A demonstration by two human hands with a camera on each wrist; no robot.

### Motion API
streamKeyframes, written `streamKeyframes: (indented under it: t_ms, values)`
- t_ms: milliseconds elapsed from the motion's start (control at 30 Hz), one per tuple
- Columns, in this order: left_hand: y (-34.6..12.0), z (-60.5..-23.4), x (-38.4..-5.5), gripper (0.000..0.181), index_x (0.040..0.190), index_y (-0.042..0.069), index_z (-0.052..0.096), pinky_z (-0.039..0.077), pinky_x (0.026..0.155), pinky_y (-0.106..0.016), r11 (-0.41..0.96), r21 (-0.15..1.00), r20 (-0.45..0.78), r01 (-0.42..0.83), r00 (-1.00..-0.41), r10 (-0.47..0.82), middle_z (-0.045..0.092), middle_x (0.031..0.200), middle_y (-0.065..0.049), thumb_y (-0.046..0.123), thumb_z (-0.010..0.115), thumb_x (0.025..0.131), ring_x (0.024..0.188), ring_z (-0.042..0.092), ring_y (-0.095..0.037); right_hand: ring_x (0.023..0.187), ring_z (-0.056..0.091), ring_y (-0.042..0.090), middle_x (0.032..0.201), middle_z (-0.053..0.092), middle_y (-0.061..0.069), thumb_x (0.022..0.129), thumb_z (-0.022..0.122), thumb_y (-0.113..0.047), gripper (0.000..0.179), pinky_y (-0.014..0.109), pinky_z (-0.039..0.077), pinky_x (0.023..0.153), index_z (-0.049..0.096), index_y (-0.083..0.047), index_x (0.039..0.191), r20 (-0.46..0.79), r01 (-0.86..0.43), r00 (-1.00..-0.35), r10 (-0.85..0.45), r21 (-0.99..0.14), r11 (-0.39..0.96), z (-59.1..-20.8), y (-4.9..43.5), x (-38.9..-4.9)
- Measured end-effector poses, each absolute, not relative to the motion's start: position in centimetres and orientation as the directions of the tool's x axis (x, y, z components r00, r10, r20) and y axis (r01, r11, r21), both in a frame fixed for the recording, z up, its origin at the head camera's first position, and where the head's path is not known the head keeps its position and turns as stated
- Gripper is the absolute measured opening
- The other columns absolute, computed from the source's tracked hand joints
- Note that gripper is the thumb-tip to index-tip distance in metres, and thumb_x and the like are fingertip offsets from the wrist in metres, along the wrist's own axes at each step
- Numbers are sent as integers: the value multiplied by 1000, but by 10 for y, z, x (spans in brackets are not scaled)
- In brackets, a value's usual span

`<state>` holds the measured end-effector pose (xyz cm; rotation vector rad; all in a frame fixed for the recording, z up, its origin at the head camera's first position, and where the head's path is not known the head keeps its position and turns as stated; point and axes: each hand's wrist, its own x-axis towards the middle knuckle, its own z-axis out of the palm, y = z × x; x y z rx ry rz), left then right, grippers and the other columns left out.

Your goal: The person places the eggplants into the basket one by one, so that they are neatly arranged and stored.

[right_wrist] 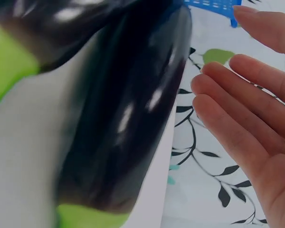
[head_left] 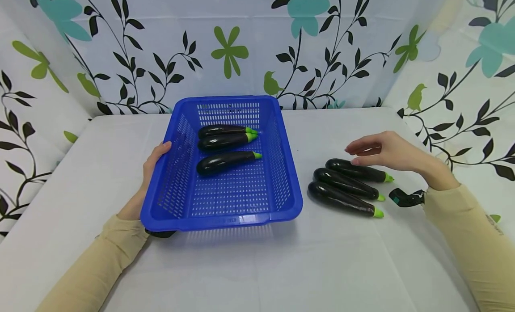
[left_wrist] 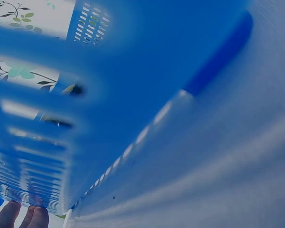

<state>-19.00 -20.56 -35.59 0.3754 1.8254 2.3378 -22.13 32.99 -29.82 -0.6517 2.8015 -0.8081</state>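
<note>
A blue plastic basket [head_left: 281, 169] with perforated sides stands at the middle left of the head view. My left hand [head_left: 152, 166] grips its left rim. In the left wrist view, the fingertips [left_wrist: 35, 218] show low beside the slotted wall. Three dark eggplants with green caps lie inside, one of them this eggplant [head_left: 225, 162]. To the right, three more lie side by side on the table: a front eggplant [head_left: 342, 198], a middle eggplant [head_left: 347, 183] and a back eggplant [head_left: 358, 171]. My right hand [head_left: 388, 153] hovers just over the back one, its fingers relaxed and nothing held.
A white cloth covers the table [head_left: 257, 267]. Behind and at both sides hangs a white curtain [head_left: 249, 44] with leaf, flower and bird prints. A small black wrist device [head_left: 406, 198] sticks out by the right sleeve, close to the eggplants' green caps.
</note>
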Motion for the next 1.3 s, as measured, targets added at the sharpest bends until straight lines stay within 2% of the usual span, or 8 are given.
streamKeyframes:
  t_ms: [133,267,533,667,767,900,1100,1300]
  values:
    - [-207,-357,-190,65,161,23,10,28,102,-34,-239,970,105,40,-958,266,29,147,-5,38,30,101,125,32,-21,103,68,10,120,72,4,89,77,-28,37,15,49,84,70,-17,124,-27,-371,-893,-450,-523,768,-305,337,-221]
    - [-206,-357,-190,64,160,21,10,27,101,-35,-253,967,111,42,-957,268,30,143,-6,37,29,101,120,33,-21,106,68,15,120,72,4,89,77,-28,38,15,49,84,70,-17,124,-29,-377,-888,-458,-522,765,-312,343,-221]
    - [-204,-357,-194,56,155,16,20,37,91,-28,-278,959,124,46,-955,268,40,127,-4,33,27,102,100,41,-15,111,68,16,122,71,6,88,78,-24,39,16,50,87,70,-12,125,-49,-374,-874,-483,-567,734,-322,348,-227]
    - [-206,-359,-194,59,156,18,18,34,94,-30,-254,965,131,61,-954,270,37,133,-6,35,28,101,105,39,-16,111,67,13,121,71,5,88,78,-23,40,19,51,89,69,-11,124,-60,-373,-866,-497,-586,720,-326,347,-229]
    - [-208,-361,-194,50,151,17,29,38,91,-25,-255,962,154,94,-962,228,41,129,-3,33,30,103,104,43,-14,111,67,13,121,71,5,88,78,-22,39,20,52,90,69,-10,124,-56,-396,-850,-523,-588,706,-327,345,-230]
    - [-210,-363,-193,45,146,16,34,42,87,-23,-258,960,164,107,-964,212,43,125,-3,32,30,104,100,45,-13,113,67,22,121,71,8,89,77,-21,39,23,53,90,69,-9,125,-48,-427,-830,-555,-585,689,-327,343,-231]
    - [-207,-360,-192,60,158,19,15,31,98,-32,-271,961,129,52,-953,273,33,137,-6,35,27,102,111,36,-18,112,67,27,122,70,9,90,76,-20,39,22,53,89,68,-8,126,-53,-432,-826,-561,-579,691,-326,343,-231]
    - [-205,-356,-190,62,159,21,10,29,98,-34,-284,959,108,23,-952,287,32,138,-6,36,26,101,112,35,-18,112,68,28,123,70,9,90,76,-21,40,22,54,88,67,-8,127,-71,-420,-831,-552,-572,705,-329,343,-230]
